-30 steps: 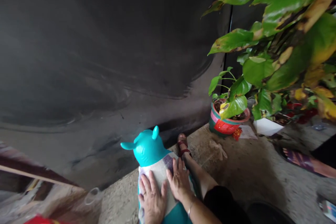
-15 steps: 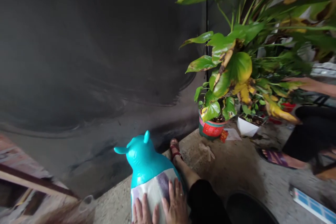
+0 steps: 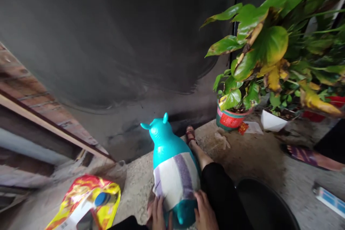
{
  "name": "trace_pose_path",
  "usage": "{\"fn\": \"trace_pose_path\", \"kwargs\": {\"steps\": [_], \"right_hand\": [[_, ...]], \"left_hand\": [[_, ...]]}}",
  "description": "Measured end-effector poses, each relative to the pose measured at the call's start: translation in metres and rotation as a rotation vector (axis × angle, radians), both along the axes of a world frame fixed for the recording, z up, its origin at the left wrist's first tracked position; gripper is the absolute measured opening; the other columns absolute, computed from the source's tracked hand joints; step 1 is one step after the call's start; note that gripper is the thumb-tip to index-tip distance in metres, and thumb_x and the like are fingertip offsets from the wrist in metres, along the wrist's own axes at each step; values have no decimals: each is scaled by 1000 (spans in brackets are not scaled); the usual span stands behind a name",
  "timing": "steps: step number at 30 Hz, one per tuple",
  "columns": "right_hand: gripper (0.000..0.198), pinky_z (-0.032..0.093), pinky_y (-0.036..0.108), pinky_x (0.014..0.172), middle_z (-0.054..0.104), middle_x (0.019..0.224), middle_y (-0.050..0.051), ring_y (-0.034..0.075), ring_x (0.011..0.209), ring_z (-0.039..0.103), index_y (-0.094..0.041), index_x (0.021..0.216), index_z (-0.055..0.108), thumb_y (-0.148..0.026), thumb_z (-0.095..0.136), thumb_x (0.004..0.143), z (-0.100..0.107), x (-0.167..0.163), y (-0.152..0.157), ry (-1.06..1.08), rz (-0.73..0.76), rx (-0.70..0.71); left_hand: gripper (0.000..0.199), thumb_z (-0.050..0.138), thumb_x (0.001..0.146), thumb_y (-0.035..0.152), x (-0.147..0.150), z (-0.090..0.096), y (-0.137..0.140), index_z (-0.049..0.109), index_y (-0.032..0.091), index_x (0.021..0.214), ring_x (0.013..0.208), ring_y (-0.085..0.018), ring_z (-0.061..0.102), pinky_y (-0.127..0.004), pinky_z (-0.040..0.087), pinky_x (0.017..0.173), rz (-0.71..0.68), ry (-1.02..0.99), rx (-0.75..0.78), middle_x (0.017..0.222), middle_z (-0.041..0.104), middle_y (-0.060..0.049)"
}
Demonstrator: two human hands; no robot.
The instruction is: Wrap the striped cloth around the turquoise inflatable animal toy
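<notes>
Down on the concrete floor (image 3: 250, 165), at the far left, we are seeing a red and yellow foil bag (image 3: 86, 201) lying flat below a brick ledge (image 3: 40, 111). Moving right, we are looking at the teal animal toy (image 3: 164, 143), standing between our knees near the dark wall (image 3: 121, 43), with a white and purple striped cloth (image 3: 176, 179) lying over its back. Our left hand (image 3: 159, 215) is resting open against the toy's rear flank, fingers flat, and our right hand (image 3: 205, 215) is pressing open on the other flank, so neither is gripping anything. We are judging the toy to be hollow, light and smooth, likely slippery under bare palms, while the cloth is soft and apt to slide; taking hold at the ears or the narrow neck looks surest. Further right, our sandalled foot (image 3: 190, 134) is touching the floor, then a red and green plant pot (image 3: 229, 118), a white pot (image 3: 272, 122) and another person's foot (image 3: 304, 154).
</notes>
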State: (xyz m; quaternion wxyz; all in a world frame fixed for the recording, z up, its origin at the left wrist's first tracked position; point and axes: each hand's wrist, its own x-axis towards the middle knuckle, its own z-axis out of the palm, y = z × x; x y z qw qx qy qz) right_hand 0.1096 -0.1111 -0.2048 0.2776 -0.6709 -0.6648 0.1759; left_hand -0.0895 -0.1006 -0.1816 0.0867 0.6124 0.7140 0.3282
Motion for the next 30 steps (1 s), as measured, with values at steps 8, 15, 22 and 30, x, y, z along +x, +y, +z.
{"fn": "trace_pose_path", "kwargs": {"steps": [8, 15, 22, 30], "right_hand": [[45, 52, 33, 90, 65, 108, 8, 22, 106, 61, -23, 107, 63, -6, 35, 77, 31, 10, 23, -29, 3, 77], [31, 49, 28, 70, 59, 78, 3, 17, 76, 60, -24, 78, 56, -13, 30, 90, 50, 16, 30, -12, 30, 107], [24, 47, 32, 77, 58, 95, 7, 19, 87, 59, -22, 85, 53, -23, 31, 94, 79, 22, 37, 42, 21, 169], [22, 40, 20, 58, 55, 64, -3, 11, 58, 57, -22, 83, 52, -20, 32, 93, 122, 20, 73, 127, 136, 197]], "left_hand": [[40, 46, 84, 40, -15, -11, -1, 61, 18, 114, 124, -28, 49, -53, 40, 108, -67, -148, 40, 122, 58, -13], [35, 56, 80, 47, -26, 7, 4, 67, 22, 102, 115, -27, 57, -49, 47, 103, -103, -185, -92, 114, 64, -10], [30, 52, 83, 45, -24, 10, -1, 68, 25, 99, 119, -26, 55, -49, 46, 104, -134, -128, -108, 119, 61, -9], [42, 58, 78, 53, -16, 9, 0, 63, 21, 105, 123, -29, 51, -50, 46, 104, -106, -130, -153, 123, 58, -11]]}}
